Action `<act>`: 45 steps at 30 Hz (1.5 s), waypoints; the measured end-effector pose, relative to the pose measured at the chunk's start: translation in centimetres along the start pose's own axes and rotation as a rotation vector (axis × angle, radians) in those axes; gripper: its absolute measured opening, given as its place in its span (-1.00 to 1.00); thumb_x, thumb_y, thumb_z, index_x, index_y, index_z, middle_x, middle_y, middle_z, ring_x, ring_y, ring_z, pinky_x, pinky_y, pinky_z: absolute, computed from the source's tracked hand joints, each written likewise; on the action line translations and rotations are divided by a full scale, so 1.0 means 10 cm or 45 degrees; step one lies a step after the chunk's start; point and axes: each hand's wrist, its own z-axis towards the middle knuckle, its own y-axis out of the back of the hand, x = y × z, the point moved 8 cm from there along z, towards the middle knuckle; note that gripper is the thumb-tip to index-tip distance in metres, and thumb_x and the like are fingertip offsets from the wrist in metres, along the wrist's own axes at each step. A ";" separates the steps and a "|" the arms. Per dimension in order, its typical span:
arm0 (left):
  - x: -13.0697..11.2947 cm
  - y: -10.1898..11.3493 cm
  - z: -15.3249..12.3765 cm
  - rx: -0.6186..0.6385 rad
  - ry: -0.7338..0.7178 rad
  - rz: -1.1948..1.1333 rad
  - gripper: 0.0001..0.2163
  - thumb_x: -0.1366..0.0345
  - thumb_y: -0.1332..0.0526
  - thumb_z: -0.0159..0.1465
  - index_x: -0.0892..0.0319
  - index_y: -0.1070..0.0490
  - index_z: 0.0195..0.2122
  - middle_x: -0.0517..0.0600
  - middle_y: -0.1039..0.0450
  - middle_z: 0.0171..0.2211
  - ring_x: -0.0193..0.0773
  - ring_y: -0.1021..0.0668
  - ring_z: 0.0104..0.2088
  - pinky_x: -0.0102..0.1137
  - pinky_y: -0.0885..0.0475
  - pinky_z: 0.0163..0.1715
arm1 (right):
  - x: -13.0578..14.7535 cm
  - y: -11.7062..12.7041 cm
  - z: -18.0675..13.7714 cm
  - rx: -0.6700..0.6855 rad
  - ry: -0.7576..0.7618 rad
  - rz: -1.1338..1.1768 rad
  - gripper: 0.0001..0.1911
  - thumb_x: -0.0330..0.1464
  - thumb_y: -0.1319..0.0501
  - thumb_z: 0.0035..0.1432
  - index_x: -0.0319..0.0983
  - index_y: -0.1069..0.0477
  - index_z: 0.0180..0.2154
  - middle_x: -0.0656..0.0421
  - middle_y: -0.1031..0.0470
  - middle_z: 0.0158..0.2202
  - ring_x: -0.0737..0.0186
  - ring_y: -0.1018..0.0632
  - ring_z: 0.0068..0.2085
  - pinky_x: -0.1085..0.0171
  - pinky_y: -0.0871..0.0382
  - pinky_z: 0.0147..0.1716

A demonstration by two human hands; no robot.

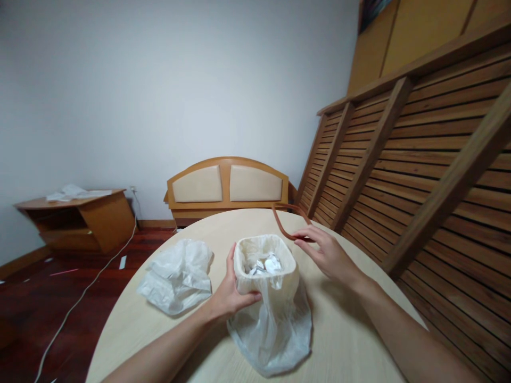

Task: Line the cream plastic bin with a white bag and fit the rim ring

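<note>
A small cream bin (287, 274) lined with a white plastic bag (275, 330) stands on the round table (343, 340); crumpled paper lies inside it. My left hand (231, 295) grips the bin's near left rim, thumb over the front. My right hand (325, 250) pinches a thin brown ring (285, 223), tilted up just behind and right of the bin. The bag hangs loose over the bin's sides and spreads on the table.
A second crumpled white plastic bag (178, 276) lies on the table to the left. Slatted wooden panels (419, 175) lean along the right. A headboard (227, 186) stands against the far wall, a low wooden cabinet (80, 218) at left, a white cable (83, 298) across the floor.
</note>
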 end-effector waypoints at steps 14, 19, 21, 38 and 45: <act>-0.15 -0.02 -0.01 0.063 0.013 -0.026 0.23 -0.03 -0.44 0.10 0.12 0.61 0.42 0.32 -0.14 0.33 0.16 -0.29 0.33 0.09 -0.11 0.36 | 1.02 -0.41 0.09 0.421 0.350 0.055 -0.80 -0.30 -0.14 0.41 -0.17 -0.50 -0.05 0.12 -0.59 -0.15 0.17 -0.56 -0.12 0.21 -0.45 -0.12; -0.07 0.01 -0.04 0.076 0.026 -0.005 0.21 -0.05 -0.42 0.13 0.07 0.61 0.42 0.28 -0.15 0.35 0.17 -0.29 0.33 0.10 -0.14 0.35 | 1.09 -0.40 0.10 0.437 0.460 0.033 -0.82 -0.35 -0.13 0.41 -0.15 -0.50 -0.07 0.14 -0.58 -0.16 0.18 -0.54 -0.11 0.14 -0.38 -0.02; -0.03 0.03 -0.05 0.096 0.041 -0.015 0.27 -0.06 -0.46 0.08 0.04 0.65 0.42 0.28 -0.02 0.41 0.18 -0.18 0.39 0.13 0.00 0.39 | 1.06 -0.35 0.11 0.455 0.500 0.069 -0.82 -0.36 -0.13 0.41 -0.14 -0.50 -0.07 0.12 -0.57 -0.15 0.17 -0.52 -0.08 0.09 -0.34 0.06; -0.52 0.41 0.02 -0.205 -0.339 -0.123 -0.35 -0.06 -0.16 0.37 -0.11 0.01 0.42 0.05 0.06 0.47 0.00 -0.07 0.45 -0.04 0.01 0.42 | 0.76 -0.23 0.15 0.667 0.393 0.359 -0.83 -0.36 -0.15 0.40 -0.15 -0.48 -0.05 0.09 -0.50 -0.06 0.15 -0.42 0.17 -0.02 -0.17 0.32; -0.53 0.30 0.01 -0.428 -0.277 -0.042 -0.50 -0.02 -0.23 0.33 0.04 -0.31 0.24 0.13 -0.16 0.39 0.03 -0.21 0.40 -0.01 -0.05 0.40 | 0.49 -0.26 0.12 0.469 0.216 0.548 -0.73 -0.21 -0.07 0.43 -0.12 -0.41 0.04 0.02 -0.45 0.12 0.02 -0.25 0.35 -0.13 -0.10 0.33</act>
